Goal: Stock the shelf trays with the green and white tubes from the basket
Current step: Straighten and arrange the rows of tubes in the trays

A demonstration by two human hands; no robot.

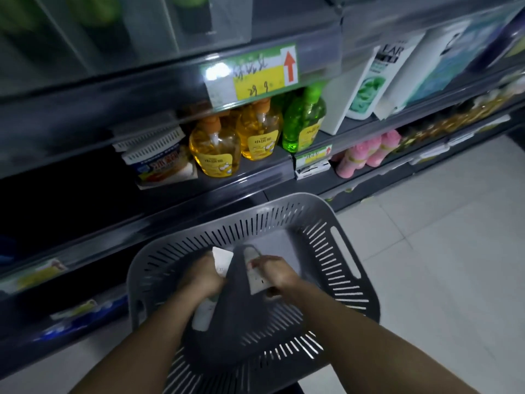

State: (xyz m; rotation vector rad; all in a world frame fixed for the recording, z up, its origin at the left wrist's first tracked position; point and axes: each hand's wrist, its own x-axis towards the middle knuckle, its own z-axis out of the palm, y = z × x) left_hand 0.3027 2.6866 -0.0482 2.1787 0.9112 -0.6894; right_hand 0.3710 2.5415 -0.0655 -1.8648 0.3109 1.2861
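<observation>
Left grip (203, 275) clamped on left tube (223, 260), right grip (272, 273) clamped on right tube (257, 281), inside basket (287, 198). Long axes point shelfward, far ends converging.

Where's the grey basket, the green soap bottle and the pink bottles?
grey basket (284, 201): head view, on its far rim.
green soap bottle (304, 123): head view, middle of its body.
pink bottles (369, 153): head view, middle bottle's body.

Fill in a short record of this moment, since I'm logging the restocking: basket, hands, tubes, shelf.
basket: grey, slotted, in front of the shelves
left hand: grips left tube inside the basket
right hand: grips right tube inside the basket
tube colour: mostly white, print blurred
shelf behind: yellow pump bottles, green bottle, pink bottles
</observation>
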